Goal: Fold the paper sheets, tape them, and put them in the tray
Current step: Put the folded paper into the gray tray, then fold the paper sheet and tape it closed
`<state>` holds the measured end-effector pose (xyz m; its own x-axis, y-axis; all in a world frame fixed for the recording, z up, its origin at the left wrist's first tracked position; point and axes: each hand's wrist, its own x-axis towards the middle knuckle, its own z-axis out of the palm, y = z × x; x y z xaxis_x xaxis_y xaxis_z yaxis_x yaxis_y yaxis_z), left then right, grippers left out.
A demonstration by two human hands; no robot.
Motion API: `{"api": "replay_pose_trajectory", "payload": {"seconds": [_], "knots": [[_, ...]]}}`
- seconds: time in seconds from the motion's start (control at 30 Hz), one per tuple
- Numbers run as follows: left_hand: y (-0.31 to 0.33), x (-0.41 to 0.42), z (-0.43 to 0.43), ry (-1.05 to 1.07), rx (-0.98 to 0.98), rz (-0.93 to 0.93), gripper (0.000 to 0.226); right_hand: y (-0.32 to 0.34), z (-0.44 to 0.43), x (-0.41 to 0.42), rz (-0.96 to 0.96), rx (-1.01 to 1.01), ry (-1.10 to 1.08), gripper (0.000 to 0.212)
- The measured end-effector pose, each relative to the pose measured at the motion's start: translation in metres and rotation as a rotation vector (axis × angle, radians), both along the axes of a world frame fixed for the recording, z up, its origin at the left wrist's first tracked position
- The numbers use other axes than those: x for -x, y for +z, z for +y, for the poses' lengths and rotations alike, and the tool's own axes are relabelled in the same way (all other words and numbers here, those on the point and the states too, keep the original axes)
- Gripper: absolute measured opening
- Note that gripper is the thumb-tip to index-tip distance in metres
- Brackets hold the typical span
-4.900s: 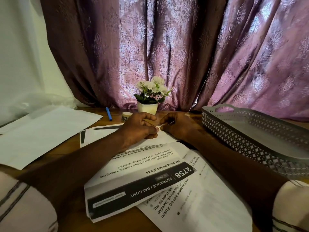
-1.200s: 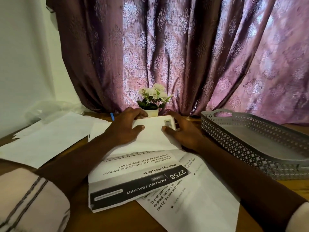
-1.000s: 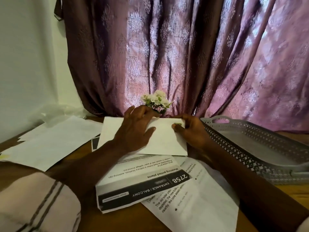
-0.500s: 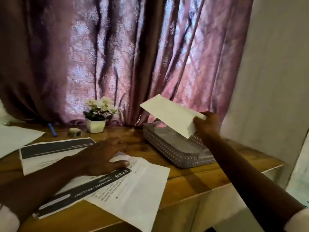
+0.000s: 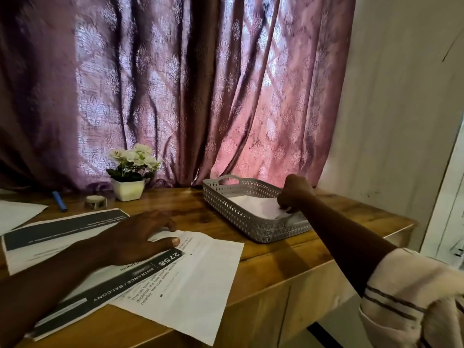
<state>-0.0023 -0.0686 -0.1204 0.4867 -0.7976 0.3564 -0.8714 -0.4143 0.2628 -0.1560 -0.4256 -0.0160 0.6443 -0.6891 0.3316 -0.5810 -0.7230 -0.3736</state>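
A folded sheet [image 5: 258, 205] comes to rest inside the grey tray [image 5: 238, 218] at the right end of the wooden table [image 5: 288, 252]; half a second earlier it was held in the air above the tray's rim. The right hand [image 5: 295, 194] is lowered into the tray, fingers curled on the sheet's near corner and apparently not yet letting go. The left hand [image 5: 140, 234], well apart from it, lies flat with straight fingers on the printed sheets [image 5: 195, 285] awaiting their turn. One sheet looks as good as delivered; at least two printed sheets, and a blank sheet [image 5: 17, 214] at the far left, are yet to be folded. The tape roll [image 5: 95, 201], a blue pen [image 5: 59, 200] and a potted flower [image 5: 129, 188] stand behind, by the curtain [image 5: 175, 84]. Nothing blocks the way from tray back to tape, though one printed sheet overhangs the table edge
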Motion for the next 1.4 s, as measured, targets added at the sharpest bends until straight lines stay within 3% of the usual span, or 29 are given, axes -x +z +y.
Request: {"api": "replay_pose_trajectory", "payload": {"seconds": [0.1,0.23,0.37,0.47,0.6,0.73,0.87,0.97,1.03,1.1,1.27,1.33,1.4], "knots": [[0.001,0.000,-0.001,0.004,0.009,0.007,0.068,0.005,-0.004,-0.004,0.140,0.187,-0.003,0.031],[0.005,0.001,0.003,0.018,-0.021,-0.032,0.068,0.016,0.027,-0.013,-0.142,0.312,0.132,0.005],[0.024,-0.008,0.025,0.133,0.013,-0.128,0.062,0.008,0.106,-0.032,-0.282,0.167,0.589,0.012],[0.044,-0.017,0.041,0.248,0.044,-0.124,0.063,-0.015,0.152,-0.054,-0.214,0.084,0.815,0.014],[0.052,-0.030,0.071,0.426,-0.041,-0.141,0.037,-0.044,0.204,-0.098,-0.090,0.131,1.015,0.011],[0.055,-0.032,0.090,0.556,-0.095,-0.114,0.049,-0.069,0.227,-0.135,-0.026,0.176,1.080,0.020],[0.045,-0.043,0.105,0.624,-0.195,-0.025,0.033,-0.095,0.229,-0.157,-0.011,0.114,1.085,0.040],[0.036,-0.056,0.111,0.674,-0.221,0.062,0.062,-0.093,0.220,-0.157,0.041,-0.034,1.121,0.043],[0.033,-0.063,0.113,0.694,-0.157,0.081,0.083,-0.093,0.217,-0.154,0.041,-0.039,1.142,0.047],[0.031,-0.065,0.115,0.698,-0.082,0.125,0.082,-0.092,0.217,-0.152,0.026,-0.063,1.131,0.053],[0.037,-0.060,0.121,0.757,0.299,0.131,0.028,-0.075,0.211,-0.145,0.004,-0.135,1.034,0.076],[0.041,-0.059,0.124,0.796,0.543,0.148,0.020,-0.072,0.200,-0.145,-0.068,-0.293,1.014,0.065],[0.041,-0.059,0.123,0.808,0.744,0.238,0.018,-0.071,0.194,-0.146,-0.195,-0.665,0.991,0.061]]}}
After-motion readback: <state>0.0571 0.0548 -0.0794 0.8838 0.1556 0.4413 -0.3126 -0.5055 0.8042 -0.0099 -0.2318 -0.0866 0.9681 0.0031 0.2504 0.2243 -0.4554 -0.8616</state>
